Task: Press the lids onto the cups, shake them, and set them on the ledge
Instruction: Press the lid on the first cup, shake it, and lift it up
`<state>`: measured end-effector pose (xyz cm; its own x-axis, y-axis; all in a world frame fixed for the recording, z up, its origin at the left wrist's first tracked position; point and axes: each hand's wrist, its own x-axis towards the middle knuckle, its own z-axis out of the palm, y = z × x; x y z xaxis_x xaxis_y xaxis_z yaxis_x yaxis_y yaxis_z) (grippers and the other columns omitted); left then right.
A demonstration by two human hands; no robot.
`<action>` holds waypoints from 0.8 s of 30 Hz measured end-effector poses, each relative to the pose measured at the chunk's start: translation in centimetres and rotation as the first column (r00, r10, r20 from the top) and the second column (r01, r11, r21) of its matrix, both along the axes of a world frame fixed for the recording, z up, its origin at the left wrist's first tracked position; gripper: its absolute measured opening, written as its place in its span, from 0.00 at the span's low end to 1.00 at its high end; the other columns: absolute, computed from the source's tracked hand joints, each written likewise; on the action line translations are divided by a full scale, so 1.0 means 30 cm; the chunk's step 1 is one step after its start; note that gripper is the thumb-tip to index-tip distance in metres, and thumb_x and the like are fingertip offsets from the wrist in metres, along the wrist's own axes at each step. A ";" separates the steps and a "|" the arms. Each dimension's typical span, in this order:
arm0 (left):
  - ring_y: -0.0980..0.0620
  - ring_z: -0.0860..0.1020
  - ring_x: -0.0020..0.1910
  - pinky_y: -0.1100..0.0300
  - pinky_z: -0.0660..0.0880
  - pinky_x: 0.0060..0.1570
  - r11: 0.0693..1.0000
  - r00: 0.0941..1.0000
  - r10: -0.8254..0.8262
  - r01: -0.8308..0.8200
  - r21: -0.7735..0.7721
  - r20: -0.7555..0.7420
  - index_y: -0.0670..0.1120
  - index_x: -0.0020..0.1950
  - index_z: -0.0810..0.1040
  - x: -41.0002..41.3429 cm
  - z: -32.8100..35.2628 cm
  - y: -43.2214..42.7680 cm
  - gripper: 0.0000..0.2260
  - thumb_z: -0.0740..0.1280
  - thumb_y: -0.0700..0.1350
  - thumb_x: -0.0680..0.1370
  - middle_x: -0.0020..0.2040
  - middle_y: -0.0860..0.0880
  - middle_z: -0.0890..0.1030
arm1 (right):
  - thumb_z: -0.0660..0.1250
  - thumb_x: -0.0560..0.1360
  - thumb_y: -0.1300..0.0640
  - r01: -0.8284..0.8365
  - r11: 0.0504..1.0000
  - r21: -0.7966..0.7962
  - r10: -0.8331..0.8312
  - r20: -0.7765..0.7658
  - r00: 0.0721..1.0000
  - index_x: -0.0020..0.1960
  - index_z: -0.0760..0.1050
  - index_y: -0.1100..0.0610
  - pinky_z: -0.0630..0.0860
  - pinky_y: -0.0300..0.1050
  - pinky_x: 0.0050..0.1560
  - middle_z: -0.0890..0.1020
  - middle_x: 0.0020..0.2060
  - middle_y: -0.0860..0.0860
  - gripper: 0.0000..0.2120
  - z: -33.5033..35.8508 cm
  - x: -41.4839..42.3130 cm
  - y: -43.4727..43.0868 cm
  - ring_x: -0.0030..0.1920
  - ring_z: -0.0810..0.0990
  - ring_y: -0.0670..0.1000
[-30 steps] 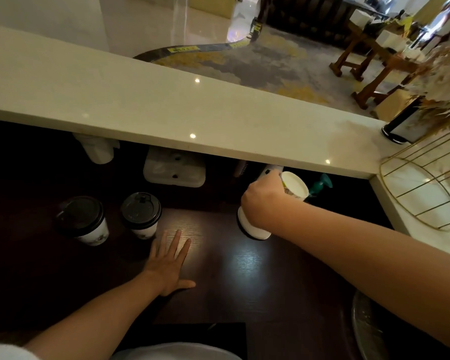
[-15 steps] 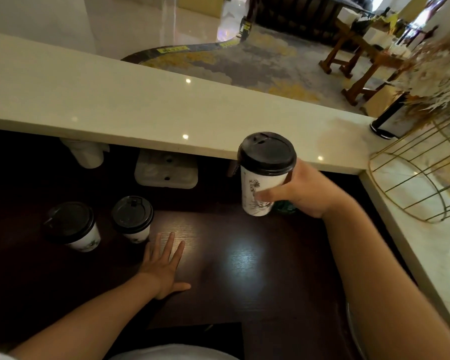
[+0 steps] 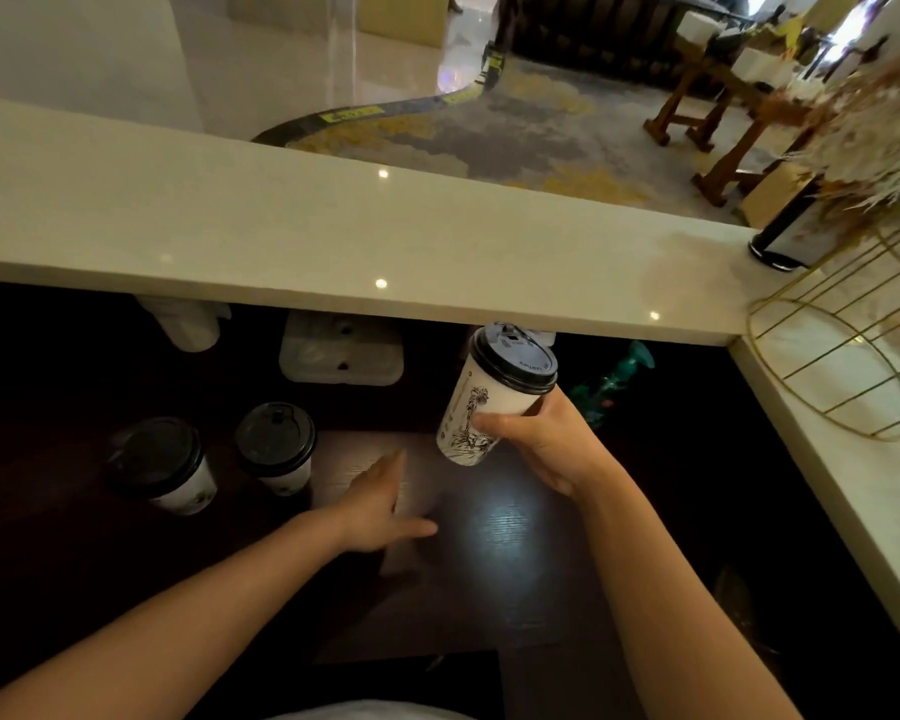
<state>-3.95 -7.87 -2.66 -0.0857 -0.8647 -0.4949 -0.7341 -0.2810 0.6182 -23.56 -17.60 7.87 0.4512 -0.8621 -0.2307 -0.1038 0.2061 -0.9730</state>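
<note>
My right hand [image 3: 546, 444] grips a white paper cup [image 3: 484, 402] with a black lid, held tilted in the air just below the front edge of the cream stone ledge [image 3: 333, 236]. My left hand [image 3: 380, 504] hovers flat over the dark wooden counter [image 3: 500, 563], fingers together and holding nothing. Two more lidded white cups stand on the counter at the left: one [image 3: 276, 446] close to my left hand, the other [image 3: 165, 465] further left.
A gold wire basket [image 3: 848, 350] and a dark vase [image 3: 791, 236] with dried flowers occupy the right end of the ledge. Under the ledge sit a white pulp cup tray [image 3: 341, 356], a white object [image 3: 188, 324] and a teal item [image 3: 614, 379].
The cup in my right hand went from tipped over low, up to upright by the ledge edge, then back down and tilted. My left hand lifted slightly and closed its fingers together.
</note>
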 end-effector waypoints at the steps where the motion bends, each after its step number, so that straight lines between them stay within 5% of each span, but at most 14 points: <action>1: 0.47 0.50 0.79 0.58 0.51 0.74 0.995 0.995 0.043 -0.051 -0.090 -0.091 0.46 0.80 0.43 -0.009 0.061 -0.029 0.52 0.74 0.59 0.69 0.81 0.44 0.49 | 0.80 0.61 0.65 -0.006 1.000 -0.004 0.006 -0.013 1.000 0.64 0.78 0.63 0.76 0.66 0.66 0.85 0.57 0.63 0.32 0.004 0.000 -0.005 0.61 0.83 0.63; 5: 0.52 0.68 0.72 0.53 0.67 0.71 0.954 0.940 0.077 -0.166 -0.250 -0.331 0.55 0.78 0.53 0.007 0.271 -0.121 0.51 0.80 0.54 0.63 0.76 0.52 0.65 | 0.79 0.62 0.69 -0.033 0.999 -0.024 0.032 -0.031 0.999 0.66 0.77 0.65 0.76 0.69 0.65 0.84 0.58 0.66 0.33 0.036 0.003 -0.038 0.61 0.83 0.65; 9: 0.55 0.77 0.62 0.56 0.75 0.63 0.900 0.912 0.071 -0.233 -0.367 -0.403 0.52 0.74 0.66 0.040 0.408 -0.194 0.39 0.79 0.45 0.66 0.66 0.51 0.77 | 0.81 0.61 0.67 -0.063 0.994 -0.095 0.055 -0.089 0.995 0.68 0.75 0.62 0.79 0.64 0.63 0.85 0.58 0.62 0.37 0.124 0.050 -0.084 0.61 0.83 0.61; 13: 0.52 0.79 0.59 0.61 0.79 0.54 0.830 0.892 0.130 -0.337 -0.444 -0.434 0.48 0.69 0.70 0.066 0.509 -0.287 0.31 0.77 0.39 0.70 0.65 0.49 0.77 | 0.80 0.67 0.68 -0.020 0.971 -0.240 -0.011 -0.131 0.991 0.68 0.74 0.55 0.83 0.47 0.53 0.85 0.57 0.52 0.32 0.238 0.119 -0.147 0.56 0.85 0.50; 17: 0.51 0.78 0.59 0.65 0.74 0.49 0.744 0.885 0.195 -0.414 -0.525 -0.422 0.49 0.71 0.68 0.092 0.589 -0.379 0.30 0.75 0.41 0.71 0.68 0.49 0.76 | 0.78 0.71 0.65 0.042 0.925 -0.378 -0.086 -0.099 0.991 0.69 0.74 0.55 0.84 0.40 0.51 0.84 0.58 0.51 0.29 0.308 0.200 -0.205 0.54 0.84 0.45; 24: 0.46 0.78 0.62 0.63 0.72 0.50 0.668 0.853 0.322 -0.512 -0.539 -0.410 0.49 0.73 0.66 0.090 0.583 -0.477 0.29 0.72 0.42 0.74 0.70 0.48 0.74 | 0.73 0.75 0.59 0.092 0.879 -0.468 -0.211 -0.207 0.955 0.69 0.76 0.54 0.80 0.58 0.62 0.84 0.62 0.51 0.23 0.254 0.296 -0.286 0.63 0.83 0.54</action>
